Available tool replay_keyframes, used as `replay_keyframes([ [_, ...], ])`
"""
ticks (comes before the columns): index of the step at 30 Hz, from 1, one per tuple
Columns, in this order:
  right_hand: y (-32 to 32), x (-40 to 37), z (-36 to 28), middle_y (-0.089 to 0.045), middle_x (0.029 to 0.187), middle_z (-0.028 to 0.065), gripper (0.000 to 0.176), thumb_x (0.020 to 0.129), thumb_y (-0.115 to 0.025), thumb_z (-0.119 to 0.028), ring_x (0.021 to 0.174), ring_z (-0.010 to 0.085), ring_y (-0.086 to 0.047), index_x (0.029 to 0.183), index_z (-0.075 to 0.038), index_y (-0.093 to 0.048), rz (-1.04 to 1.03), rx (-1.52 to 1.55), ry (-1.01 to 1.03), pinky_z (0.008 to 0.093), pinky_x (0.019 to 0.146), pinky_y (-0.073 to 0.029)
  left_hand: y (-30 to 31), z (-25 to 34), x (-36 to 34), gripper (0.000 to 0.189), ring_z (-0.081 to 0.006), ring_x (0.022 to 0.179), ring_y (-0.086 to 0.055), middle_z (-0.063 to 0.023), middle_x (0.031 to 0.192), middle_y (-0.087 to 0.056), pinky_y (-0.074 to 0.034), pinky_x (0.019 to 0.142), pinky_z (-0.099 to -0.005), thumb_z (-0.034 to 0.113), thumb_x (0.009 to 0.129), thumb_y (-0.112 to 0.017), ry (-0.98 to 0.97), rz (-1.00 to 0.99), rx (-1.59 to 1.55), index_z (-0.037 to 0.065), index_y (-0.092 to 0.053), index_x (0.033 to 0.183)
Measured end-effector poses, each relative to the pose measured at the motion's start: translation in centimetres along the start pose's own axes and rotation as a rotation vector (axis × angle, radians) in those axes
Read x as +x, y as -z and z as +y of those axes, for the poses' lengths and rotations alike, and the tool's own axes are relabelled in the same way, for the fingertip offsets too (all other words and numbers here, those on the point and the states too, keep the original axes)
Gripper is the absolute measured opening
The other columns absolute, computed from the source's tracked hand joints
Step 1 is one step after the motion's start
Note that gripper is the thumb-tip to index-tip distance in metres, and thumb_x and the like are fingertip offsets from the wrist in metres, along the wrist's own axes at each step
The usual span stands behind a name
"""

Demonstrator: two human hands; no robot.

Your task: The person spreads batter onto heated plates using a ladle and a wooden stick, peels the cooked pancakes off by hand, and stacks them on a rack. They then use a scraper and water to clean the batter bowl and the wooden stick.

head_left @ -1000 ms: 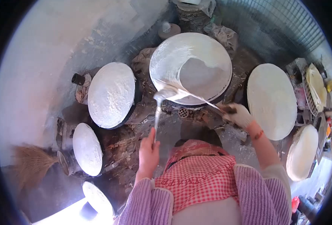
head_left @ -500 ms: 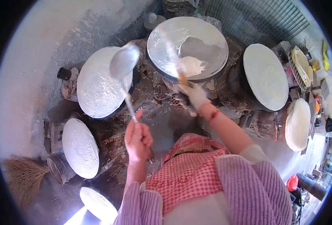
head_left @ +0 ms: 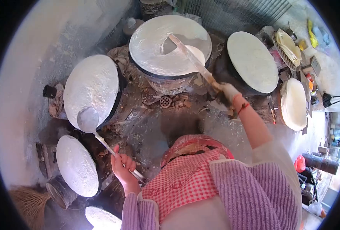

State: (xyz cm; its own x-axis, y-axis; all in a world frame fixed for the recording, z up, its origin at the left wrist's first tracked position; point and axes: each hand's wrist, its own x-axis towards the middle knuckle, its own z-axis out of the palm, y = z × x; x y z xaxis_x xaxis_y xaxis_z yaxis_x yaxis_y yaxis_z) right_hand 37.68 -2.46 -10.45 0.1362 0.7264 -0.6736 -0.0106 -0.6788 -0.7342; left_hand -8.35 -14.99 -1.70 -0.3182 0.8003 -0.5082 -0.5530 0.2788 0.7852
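My left hand (head_left: pixel 122 166) is closed around the long handle of a metal ladle (head_left: pixel 88 119). The ladle's bowl overlaps the lower edge of the white-coated round griddle on the left (head_left: pixel 91 86). In my gloved right hand (head_left: pixel 229 96) is a flat wooden batter spreader (head_left: pixel 193 59). Its blade lies across the middle griddle (head_left: pixel 149 46), where white batter covers most of the surface. A grey bare patch (head_left: pixel 191 41) shows at that griddle's upper right, around the blade's far part.
On the right stands another coated griddle (head_left: pixel 252 63), with a stack of pale flat rounds (head_left: pixel 293 104) beside it. Lower left are a further coated griddle (head_left: pixel 77 165), a metal bucket (head_left: pixel 62 191) and a straw broom (head_left: pixel 30 205). A basket (head_left: pixel 288 44) holds folded sheets.
The ladle has swung down and left, away from the middle griddle. My right hand has moved right with the spreader, and batter now covers more of the middle griddle's lower right.
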Motion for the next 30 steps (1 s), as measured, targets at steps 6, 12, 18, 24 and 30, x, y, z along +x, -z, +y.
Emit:
replay_keyframes([
  [6,1.8,5.6,-4.2,-0.068,0.095,0.0265,0.070,0.085,-0.055,-0.062,0.099,0.0379,-0.064,0.100,0.005,-0.066,0.445,-0.539,0.326,0.0410,0.085,-0.048,-2.2,-0.9,-1.5,0.031,-0.0023,0.048,-0.024,0.0065,0.066,-0.030,-0.020,0.039,-0.0190,0.025,0.103,-0.045,-0.071,-0.071,0.008,0.006,-0.052,0.127],
  [12,0.8,-4.1,3.3,-0.063,0.107,0.0293,0.062,0.091,-0.050,-0.052,0.107,0.0408,-0.060,0.110,0.005,-0.062,0.229,-0.769,0.325,0.0433,0.090,-0.047,-5.6,-2.0,-3.4,0.030,-0.0024,0.048,-0.023,0.0065,0.066,-0.030,-0.020,0.038,-0.0194,0.024,0.102,-0.046,-0.077,-0.058,-0.018,0.005,-0.053,0.124],
  [18,6.4,7.4,0.6,-0.061,0.112,0.0303,0.070,0.089,-0.050,-0.057,0.111,0.0409,-0.057,0.117,0.006,-0.060,0.232,-0.445,0.294,0.0429,0.093,-0.045,-8.9,-4.6,-3.7,0.030,-0.0022,0.047,-0.024,0.0067,0.065,-0.030,-0.020,0.038,-0.0193,0.025,0.102,-0.047,-0.028,-0.009,0.027,0.006,-0.054,0.124],
  [24,1.5,5.8,-10.2,-0.068,0.104,0.0192,0.069,0.084,-0.057,-0.061,0.093,0.0295,-0.066,0.117,0.000,-0.064,0.221,-0.445,0.197,0.0377,0.078,-0.050,-11.8,-6.1,-3.6,0.030,-0.0021,0.047,-0.023,0.0072,0.065,-0.029,-0.020,0.038,-0.0189,0.026,0.102,-0.046,0.007,-0.002,0.021,0.007,-0.053,0.124],
  [30,5.9,3.7,-5.6,-0.060,0.125,0.0126,0.059,0.086,-0.068,-0.024,0.107,0.0161,-0.059,0.135,0.003,-0.048,0.058,-0.037,0.543,0.0276,0.090,-0.047,-9.1,-4.5,-4.7,0.029,-0.0036,0.048,-0.026,0.0047,0.067,-0.032,-0.023,0.039,-0.0195,0.019,0.101,-0.043,-0.058,-0.018,0.035,0.005,-0.051,0.125],
])
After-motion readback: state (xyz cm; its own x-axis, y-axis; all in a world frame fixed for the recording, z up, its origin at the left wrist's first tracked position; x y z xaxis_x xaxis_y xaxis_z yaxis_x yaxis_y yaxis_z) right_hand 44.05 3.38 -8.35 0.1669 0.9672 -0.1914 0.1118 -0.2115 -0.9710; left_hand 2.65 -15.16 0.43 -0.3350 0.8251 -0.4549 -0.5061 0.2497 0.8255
